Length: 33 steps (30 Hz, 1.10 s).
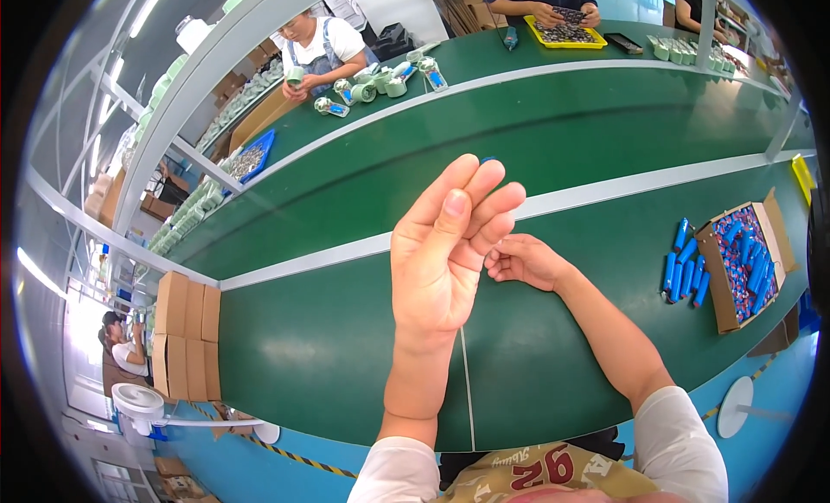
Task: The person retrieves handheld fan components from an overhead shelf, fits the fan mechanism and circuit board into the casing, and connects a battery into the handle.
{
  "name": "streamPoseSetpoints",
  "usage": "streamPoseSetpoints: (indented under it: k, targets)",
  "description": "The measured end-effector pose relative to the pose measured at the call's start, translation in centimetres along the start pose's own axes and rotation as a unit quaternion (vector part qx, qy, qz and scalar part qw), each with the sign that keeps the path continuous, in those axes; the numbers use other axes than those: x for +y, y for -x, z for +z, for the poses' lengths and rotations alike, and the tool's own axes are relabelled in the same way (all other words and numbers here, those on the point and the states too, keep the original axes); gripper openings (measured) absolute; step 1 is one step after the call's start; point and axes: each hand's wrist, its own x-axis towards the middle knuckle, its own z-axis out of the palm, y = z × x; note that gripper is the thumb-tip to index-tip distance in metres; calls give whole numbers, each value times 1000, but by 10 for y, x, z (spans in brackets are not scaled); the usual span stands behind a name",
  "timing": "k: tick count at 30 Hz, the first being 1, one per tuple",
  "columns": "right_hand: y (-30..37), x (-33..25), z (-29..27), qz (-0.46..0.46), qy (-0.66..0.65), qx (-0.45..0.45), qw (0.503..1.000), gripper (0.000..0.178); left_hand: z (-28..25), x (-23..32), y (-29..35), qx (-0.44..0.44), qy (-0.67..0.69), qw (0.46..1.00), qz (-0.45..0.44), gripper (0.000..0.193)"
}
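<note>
Head view: something blue peeks past left hand's narrowed fingers; its hold, and right hand's, I cannot tell.

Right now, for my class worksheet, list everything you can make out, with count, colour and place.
Open box: one, brown, right end
Boxed cylinders: many, mostly blue, inside it
Loose cylinders: several, blue, left of it
Near worktop: one, green, before the person
White rail: one, white, beyond the worktop
Stacked cartons: several, brown, left end
Yellow tray: one, yellow, far side
Blue tray: one, blue, upper left
Rounded parts: many, pale green, far side
Co-workers: at least four, mixed clothing, far side and left
Left hand: one, bare, raised centrally; blue bit at fingertips, mostly hidden
Right hand: one, bare, right of it
</note>
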Motion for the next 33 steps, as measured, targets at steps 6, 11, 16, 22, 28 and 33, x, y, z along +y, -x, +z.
streamPoseSetpoints:
  k: [6,11,16,22,28,33]
  targets:
    - [-5,-2,-3,2,14,0,1000,31,7,-11,-14,28,-91,995,-5,40]
    - [-10,9,1,0,-109,-16,994,42,-31,-78,-24,85,-473,865,147,37]
    - [-21,34,-40,-122,-240,-86,959,67,-103,-177,-27,-114,-645,729,200,28]
    - [-34,34,-47,-73,-221,-155,960,43,-122,-196,-28,-132,-666,707,201,25]
    - [-31,21,-42,-26,-205,-77,975,37,-130,-209,-27,-92,-679,694,222,26]
    - [-31,20,-44,-24,-191,-68,979,36,-140,-217,-26,-76,-680,692,231,27]
